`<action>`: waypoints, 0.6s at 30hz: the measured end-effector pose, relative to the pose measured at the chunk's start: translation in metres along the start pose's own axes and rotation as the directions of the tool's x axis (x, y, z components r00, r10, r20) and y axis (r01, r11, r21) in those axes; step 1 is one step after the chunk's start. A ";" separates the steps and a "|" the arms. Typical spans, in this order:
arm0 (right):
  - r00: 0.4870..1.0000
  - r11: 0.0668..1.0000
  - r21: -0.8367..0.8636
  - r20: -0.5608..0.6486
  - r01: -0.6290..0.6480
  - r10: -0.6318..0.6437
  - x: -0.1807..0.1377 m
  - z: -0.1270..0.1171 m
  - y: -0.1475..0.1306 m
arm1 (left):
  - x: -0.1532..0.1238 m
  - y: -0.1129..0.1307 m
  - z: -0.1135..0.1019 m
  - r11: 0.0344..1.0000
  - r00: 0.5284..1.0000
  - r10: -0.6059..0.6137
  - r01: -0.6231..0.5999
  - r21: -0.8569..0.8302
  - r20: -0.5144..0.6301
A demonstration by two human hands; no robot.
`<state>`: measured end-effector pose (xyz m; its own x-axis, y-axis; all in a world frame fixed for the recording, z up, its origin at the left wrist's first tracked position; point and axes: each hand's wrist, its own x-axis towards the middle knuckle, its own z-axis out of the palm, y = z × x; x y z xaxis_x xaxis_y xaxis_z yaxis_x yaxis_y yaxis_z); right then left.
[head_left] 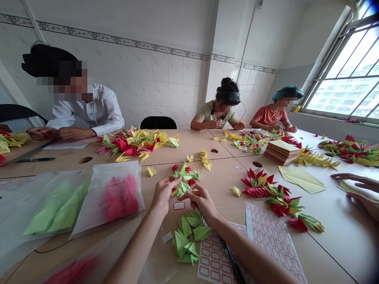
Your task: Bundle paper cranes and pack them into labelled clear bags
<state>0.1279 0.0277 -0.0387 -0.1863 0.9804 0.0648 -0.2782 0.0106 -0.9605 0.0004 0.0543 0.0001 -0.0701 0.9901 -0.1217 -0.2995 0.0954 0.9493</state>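
Note:
Over the middle of the table my left hand (164,194) and my right hand (203,200) are drawn close together. Their fingertips pinch a light green paper crane (182,188) between them; its exact folds are partly covered by my fingers. Just beyond it lie more green cranes and a few small red paper cranes (187,169). Below my wrists rests a loose pile of green paper cranes (191,234). A single red-framed label (179,206) is stuck on the table beside my left hand.
Clear bags with green (56,209) and pink folded paper (121,195) lie left. Label sheets (274,236) and a black pen (232,262) are under my right forearm. A stack of coloured paper (281,152) stands right. Several people sit around; a person's hand (359,183) reaches in.

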 end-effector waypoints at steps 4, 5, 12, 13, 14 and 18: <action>1.000 1.000 0.028 0.023 0.001 -0.002 0.000 0.000 0.000 | 0.000 -0.001 0.000 1.000 1.000 -0.004 0.004 -0.009 -0.021; 0.999 0.999 0.032 0.034 -0.003 0.002 -0.001 0.000 -0.001 | 0.000 0.000 0.000 1.000 1.000 -0.007 0.007 -0.008 -0.023; 0.996 0.997 0.069 0.087 -0.021 0.014 -0.001 -0.001 -0.005 | -0.002 0.005 0.000 0.999 0.999 -0.042 0.042 0.011 0.012; 0.996 0.997 0.074 0.085 -0.018 0.012 -0.001 -0.001 -0.005 | -0.002 0.004 0.000 0.999 0.999 -0.043 0.043 0.019 0.018; 0.997 0.997 0.076 0.079 -0.014 0.008 -0.001 -0.001 -0.005 | -0.002 0.004 0.000 0.999 0.999 -0.043 0.042 0.028 0.021; 1.000 0.998 0.057 0.021 -0.010 0.009 0.000 -0.001 -0.004 | -0.002 0.001 0.001 0.996 0.998 -0.045 0.042 0.073 0.036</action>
<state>0.1301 0.0283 -0.0355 -0.2084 0.9761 0.0617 -0.3296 -0.0107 -0.9441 0.0009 0.0526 0.0014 -0.0225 0.9879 -0.1534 -0.2316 0.1441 0.9621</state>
